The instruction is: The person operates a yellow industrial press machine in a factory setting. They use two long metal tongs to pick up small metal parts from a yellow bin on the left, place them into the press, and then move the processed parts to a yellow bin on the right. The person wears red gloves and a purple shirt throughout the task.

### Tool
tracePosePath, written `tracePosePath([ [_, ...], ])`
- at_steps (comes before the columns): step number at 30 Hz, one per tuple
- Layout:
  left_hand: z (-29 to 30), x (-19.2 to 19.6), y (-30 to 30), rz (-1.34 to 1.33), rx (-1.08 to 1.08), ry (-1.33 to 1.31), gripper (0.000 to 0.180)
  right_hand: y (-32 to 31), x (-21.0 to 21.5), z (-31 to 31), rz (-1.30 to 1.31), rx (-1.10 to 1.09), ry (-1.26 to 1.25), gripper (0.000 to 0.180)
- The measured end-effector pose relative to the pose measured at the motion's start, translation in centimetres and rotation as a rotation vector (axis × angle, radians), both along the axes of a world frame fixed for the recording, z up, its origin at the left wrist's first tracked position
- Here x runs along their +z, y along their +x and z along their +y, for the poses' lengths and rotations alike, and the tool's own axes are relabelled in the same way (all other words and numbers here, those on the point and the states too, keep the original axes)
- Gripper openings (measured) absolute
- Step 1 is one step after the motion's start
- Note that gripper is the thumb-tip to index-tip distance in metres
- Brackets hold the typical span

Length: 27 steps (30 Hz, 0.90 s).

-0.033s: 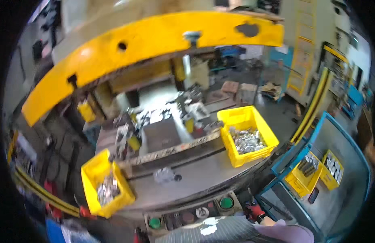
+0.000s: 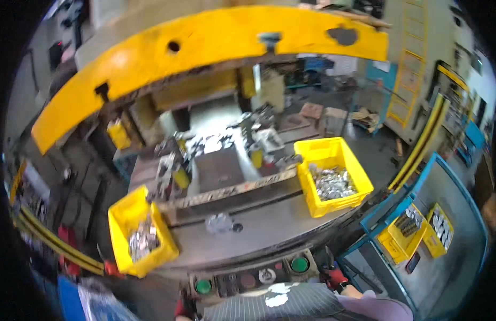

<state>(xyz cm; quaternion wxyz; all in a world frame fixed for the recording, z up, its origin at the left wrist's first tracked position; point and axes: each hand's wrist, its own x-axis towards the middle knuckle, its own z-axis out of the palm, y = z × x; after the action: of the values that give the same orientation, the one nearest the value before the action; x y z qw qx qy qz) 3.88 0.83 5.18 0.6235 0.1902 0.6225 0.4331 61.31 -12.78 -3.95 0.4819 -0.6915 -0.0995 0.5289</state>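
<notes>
My right hand (image 2: pixel 338 279), in a red glove, is at the right end of a control panel (image 2: pixel 245 284) with two green buttons. Its fingers look closed, and a slender dark piece (image 2: pixel 329 258) rises beside them; I cannot make out its kind. My left hand (image 2: pixel 184 307), also red-gloved, shows only partly at the lower edge, left of the panel, its fingers smeared and dark. Beyond the panel lies the press bed (image 2: pixel 269 220) with a clear, crumpled-looking item (image 2: pixel 220 223) on it. A die (image 2: pixel 218 170) stands farther back, with shiny metal pieces (image 2: pixel 213 142) behind it.
Yellow bins with metal parts stand at the left (image 2: pixel 117 224) and right (image 2: pixel 333 206) of the bed. A yellow press beam (image 2: pixel 221 40) spans above. At the right, a blue-framed table (image 2: pixel 446 270) bears two smaller yellow bins (image 2: pixel 390 243) and a phone (image 2: pixel 413 262).
The view has shifted slightly, and more of my left hand shows at the lower edge. My right hand stays by the panel's right end. The bins and die look unchanged.
</notes>
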Motion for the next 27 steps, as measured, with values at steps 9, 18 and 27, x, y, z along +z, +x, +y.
tracePosePath([
  [9,0.1,-3.1,-1.6,0.211,-0.245,-0.182,0.024,0.4,-2.0,6.8,-0.635,0.942,0.136,0.039],
  [18,0.2,-7.5,-2.9,0.336,-0.200,-0.131,0.026,0.3,-0.5,8.0,-0.951,1.207,0.306,0.042],
  [27,0.8,-3.9,-1.8,0.384,-0.290,-0.205,0.037,0.6,-1.6,7.7,-0.833,1.074,0.236,0.039],
])
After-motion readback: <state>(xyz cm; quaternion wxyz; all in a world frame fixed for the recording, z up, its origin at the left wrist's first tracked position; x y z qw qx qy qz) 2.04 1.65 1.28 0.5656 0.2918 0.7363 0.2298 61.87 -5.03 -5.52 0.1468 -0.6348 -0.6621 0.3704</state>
